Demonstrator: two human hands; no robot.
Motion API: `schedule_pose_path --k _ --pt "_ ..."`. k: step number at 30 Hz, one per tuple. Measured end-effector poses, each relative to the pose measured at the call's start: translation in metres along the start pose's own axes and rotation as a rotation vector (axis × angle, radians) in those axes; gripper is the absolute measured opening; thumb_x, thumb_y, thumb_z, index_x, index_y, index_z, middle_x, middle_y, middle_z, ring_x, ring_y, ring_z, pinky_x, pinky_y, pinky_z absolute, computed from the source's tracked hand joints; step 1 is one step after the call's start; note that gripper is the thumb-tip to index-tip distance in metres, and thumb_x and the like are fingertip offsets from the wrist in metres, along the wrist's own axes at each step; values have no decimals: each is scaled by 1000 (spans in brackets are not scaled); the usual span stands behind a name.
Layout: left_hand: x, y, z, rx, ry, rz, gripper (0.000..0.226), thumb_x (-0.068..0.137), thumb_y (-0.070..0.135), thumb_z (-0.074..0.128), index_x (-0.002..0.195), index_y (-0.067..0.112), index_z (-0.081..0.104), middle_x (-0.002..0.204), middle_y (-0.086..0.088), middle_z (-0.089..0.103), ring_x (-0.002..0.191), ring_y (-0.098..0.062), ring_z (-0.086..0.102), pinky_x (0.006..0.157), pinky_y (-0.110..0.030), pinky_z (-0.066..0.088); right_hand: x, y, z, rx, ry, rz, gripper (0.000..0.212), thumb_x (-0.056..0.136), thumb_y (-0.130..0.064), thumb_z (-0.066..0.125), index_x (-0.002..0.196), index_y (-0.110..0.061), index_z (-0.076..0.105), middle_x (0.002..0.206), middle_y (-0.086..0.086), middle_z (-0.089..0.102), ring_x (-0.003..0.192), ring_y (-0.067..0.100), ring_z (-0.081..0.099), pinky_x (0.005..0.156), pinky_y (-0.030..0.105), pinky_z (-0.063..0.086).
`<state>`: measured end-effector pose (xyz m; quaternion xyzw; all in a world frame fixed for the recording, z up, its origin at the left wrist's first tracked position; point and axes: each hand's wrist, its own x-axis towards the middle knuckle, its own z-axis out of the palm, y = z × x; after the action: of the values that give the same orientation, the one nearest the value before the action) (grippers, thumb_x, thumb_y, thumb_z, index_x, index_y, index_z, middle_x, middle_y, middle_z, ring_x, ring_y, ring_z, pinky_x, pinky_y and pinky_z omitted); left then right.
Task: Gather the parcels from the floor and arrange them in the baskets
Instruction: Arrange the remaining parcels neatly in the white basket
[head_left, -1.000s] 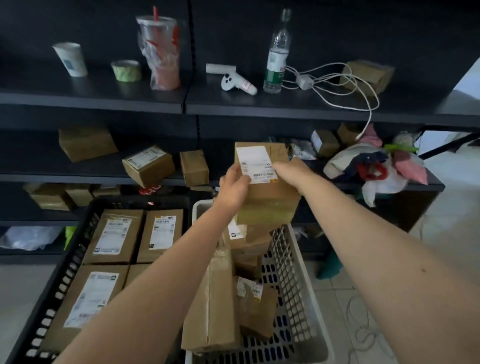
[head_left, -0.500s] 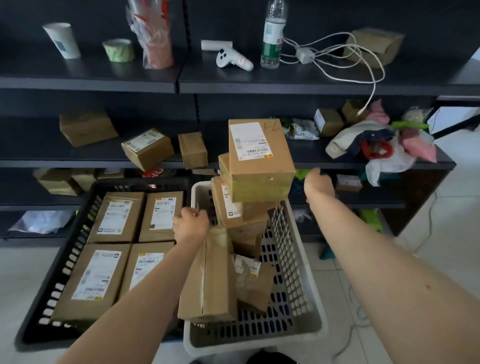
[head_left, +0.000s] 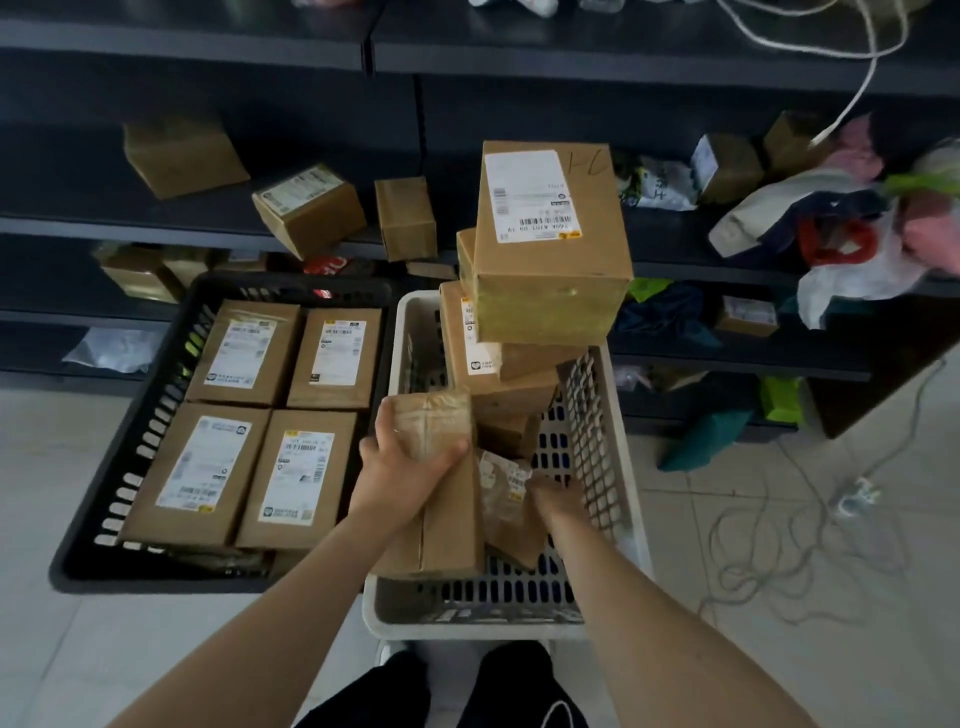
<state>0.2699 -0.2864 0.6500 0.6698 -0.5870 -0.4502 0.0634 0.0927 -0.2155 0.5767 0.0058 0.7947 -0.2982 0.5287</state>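
- The left hand (head_left: 410, 467) grasps the top end of a tall cardboard parcel (head_left: 452, 535), which stands upright along the left wall of the white basket (head_left: 498, 631).
- The right hand (head_left: 550, 493) reaches in beside a small taped parcel (head_left: 506, 499); its fingers are hidden, so I cannot tell its grip.
- A labelled box (head_left: 550, 249) tops the stack at the basket's far end.
- Four flat parcels (head_left: 208, 467) fill the black basket (head_left: 156, 582).

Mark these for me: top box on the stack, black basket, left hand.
top box (head_left: 589, 249): head view, brown top face right of the label.
black basket (head_left: 150, 436): head view, slotted left wall.
left hand (head_left: 402, 470): head view, back of the hand.
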Motion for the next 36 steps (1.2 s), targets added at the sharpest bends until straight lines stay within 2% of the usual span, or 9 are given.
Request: schedule_pose_path --k 4,7,11,14,17,20,23,30,36 --pt "-4 -15 2 -67 49 18 62 93 68 30 145 36 25 110 -4 69 89 -24 69 80 -42 57 7 8 -4 34 -25 -30 64 100 -45 42 155 -16 25 159 12 29 141 36 34 115 49 31" --pt "-4 -21 16 -147 9 -22 41 101 54 30 133 29 39 96 -4 69 80 -20 68 74 -42 59 8 5 -14 -141 67 -188 59 99 -56 36 151 -27 35 160 11 26 144 34 27 117 49 24" --pt "-3 -17 35 -474 -193 -305 63 95 61 42 140 19 30 129 -15 54 95 -24 62 72 -39 58 -2 -32 -33 57 -173 -285 74 89 -70 46 148 -25 43 151 5 44 138 28 41 116 49 29" --pt "-13 -14 53 -585 -453 -443 115 65 92 45 155 28 11 151 -10 37 129 -32 48 97 -49 49 -7 -47 -42 -95 -360 -283 102 61 -87 61 145 -31 46 144 -1 53 130 24 51 113 51 35" --pt "-26 -4 69 -769 -504 -488 123 62 87 57 155 28 1 151 -3 35 132 -29 46 102 -50 47 -5 -55 -52 -252 -390 -278 105 51 -91 66 137 -32 53 130 2 63 114 25 64 105 49 45" --pt "-37 3 78 -826 -359 -489 120 63 80 60 153 20 9 133 -4 46 123 -27 51 105 -49 44 -12 -68 -59 -422 -372 -364 79 66 -91 50 122 -36 64 116 -3 69 104 21 66 98 40 49" --pt "-48 -5 89 -824 -121 -549 86 89 73 34 152 17 19 141 -11 46 129 -32 47 110 -47 37 -19 -83 -46 -628 -295 -442 67 84 -83 34 125 -38 62 116 -5 66 103 18 62 90 33 44" --pt "-63 -16 122 -1118 262 -886 48 99 44 18 123 18 51 129 -10 55 115 -30 50 108 -45 37 2 -93 8 -903 -351 -646 46 102 -54 36 111 -25 71 113 -1 69 105 21 63 94 34 45" --pt "-61 -22 125 -1350 291 -1000 37 103 33 29 82 9 47 73 -10 48 64 -23 44 61 -32 37 56 -88 14 -1325 -35 -579 37 97 -37 46 98 -9 70 112 15 71 105 33 65 89 38 50"
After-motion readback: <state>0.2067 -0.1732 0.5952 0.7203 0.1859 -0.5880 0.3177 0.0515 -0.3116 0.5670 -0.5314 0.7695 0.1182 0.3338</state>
